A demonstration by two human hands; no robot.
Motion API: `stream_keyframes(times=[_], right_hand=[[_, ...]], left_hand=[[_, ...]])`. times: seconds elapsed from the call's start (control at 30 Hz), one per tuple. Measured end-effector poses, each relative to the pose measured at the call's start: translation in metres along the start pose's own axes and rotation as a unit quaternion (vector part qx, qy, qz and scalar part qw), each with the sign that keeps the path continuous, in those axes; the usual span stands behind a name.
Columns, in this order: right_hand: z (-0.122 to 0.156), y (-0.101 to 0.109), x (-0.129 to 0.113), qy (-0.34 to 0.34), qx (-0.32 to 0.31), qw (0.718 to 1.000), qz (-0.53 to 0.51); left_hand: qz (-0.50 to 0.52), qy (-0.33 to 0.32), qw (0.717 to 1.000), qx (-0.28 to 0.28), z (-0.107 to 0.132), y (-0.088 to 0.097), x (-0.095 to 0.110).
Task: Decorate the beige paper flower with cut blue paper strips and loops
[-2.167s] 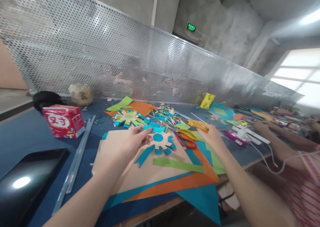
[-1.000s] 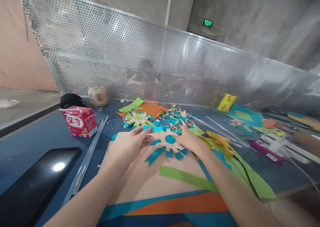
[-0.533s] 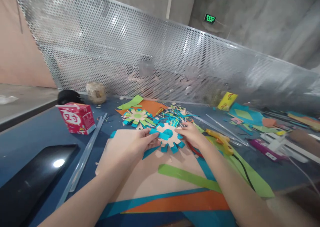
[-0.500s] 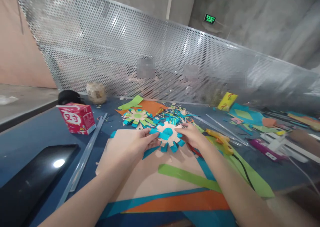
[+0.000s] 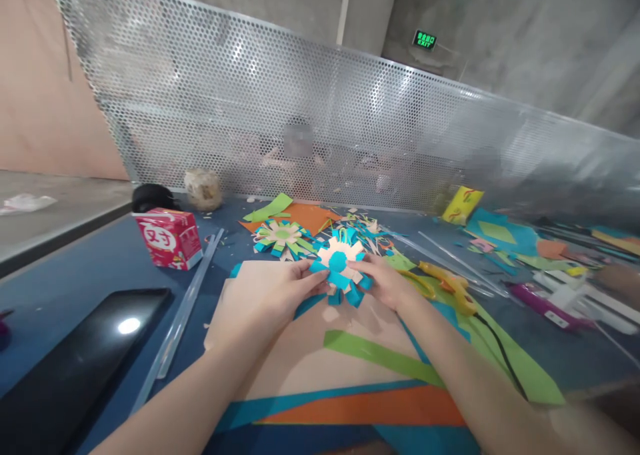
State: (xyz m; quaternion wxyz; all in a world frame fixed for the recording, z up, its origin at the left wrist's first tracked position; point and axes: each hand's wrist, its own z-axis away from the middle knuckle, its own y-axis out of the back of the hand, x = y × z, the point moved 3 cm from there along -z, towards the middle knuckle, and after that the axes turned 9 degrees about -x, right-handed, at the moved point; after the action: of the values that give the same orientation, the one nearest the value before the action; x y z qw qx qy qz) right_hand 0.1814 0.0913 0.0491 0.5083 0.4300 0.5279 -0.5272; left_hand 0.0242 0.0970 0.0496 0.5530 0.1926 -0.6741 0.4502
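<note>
Between my hands is a paper flower [image 5: 340, 263] with cream petals, blue petals beneath and a round blue centre. My left hand [image 5: 299, 287] pinches its left edge, by a blue petal. On the other side, my right hand [image 5: 383, 278] grips the right edge, its fingers partly hidden behind the petals. A second paper flower [image 5: 283, 235], green, cream and blue, lies just beyond on the table. Under my hands are cream paper sheets [image 5: 300, 368], with a green paper strip [image 5: 380, 356] across them and an orange sheet [image 5: 370, 405] nearer me.
A yellow glue gun [image 5: 453, 285] with a black cord lies right of my right hand. To the left are a black tablet [image 5: 85, 355], clear glue sticks [image 5: 193, 308] and a red box [image 5: 170, 238]. Paper scraps lie before a perforated metal screen [image 5: 240, 108].
The flower has been tilted so its face turns more towards me, and the blue centre shows more fully. My right fingers have come in over its right edge. The view has shifted slightly.
</note>
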Motion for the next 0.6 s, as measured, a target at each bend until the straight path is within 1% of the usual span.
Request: stream_keyframes(times=[0.07,0.13,0.17,0.23,0.27,0.33,0.37,0.43,0.5,0.6], right_hand=[[-0.001,0.001,0.002,0.013,0.024,1.000,0.010],[-0.003,0.004,0.003,0.026,0.052,0.998,0.018],[-0.003,0.005,0.003,0.032,0.064,0.997,0.018],[-0.003,0.009,0.002,0.047,0.082,0.995,0.009],[-0.003,0.010,0.000,0.055,0.086,0.995,0.001],[0.000,0.012,-0.005,0.064,0.088,0.994,-0.018],[0.002,0.013,-0.008,0.066,0.088,0.994,-0.028],[0.006,0.014,-0.013,0.069,0.090,0.992,-0.046],[0.009,0.015,-0.018,0.073,0.093,0.991,-0.060],[0.014,0.015,-0.022,0.088,0.093,0.989,-0.077]], left_hand=[[-0.009,0.009,1.000,-0.002,0.002,-0.001,0.002],[-0.029,-0.007,0.999,-0.014,0.003,0.001,0.006],[-0.040,-0.030,0.999,-0.016,0.003,0.003,0.010],[-0.054,-0.098,0.994,0.001,0.002,0.012,0.020],[-0.056,-0.136,0.989,0.024,0.001,0.017,0.026],[-0.057,-0.202,0.973,0.097,0.001,0.030,0.036],[-0.058,-0.223,0.963,0.142,0.001,0.037,0.041],[-0.056,-0.237,0.947,0.208,0.001,0.046,0.045],[-0.048,-0.232,0.944,0.231,0.001,0.050,0.045],[-0.059,-0.220,0.948,0.222,0.000,0.048,0.042]])
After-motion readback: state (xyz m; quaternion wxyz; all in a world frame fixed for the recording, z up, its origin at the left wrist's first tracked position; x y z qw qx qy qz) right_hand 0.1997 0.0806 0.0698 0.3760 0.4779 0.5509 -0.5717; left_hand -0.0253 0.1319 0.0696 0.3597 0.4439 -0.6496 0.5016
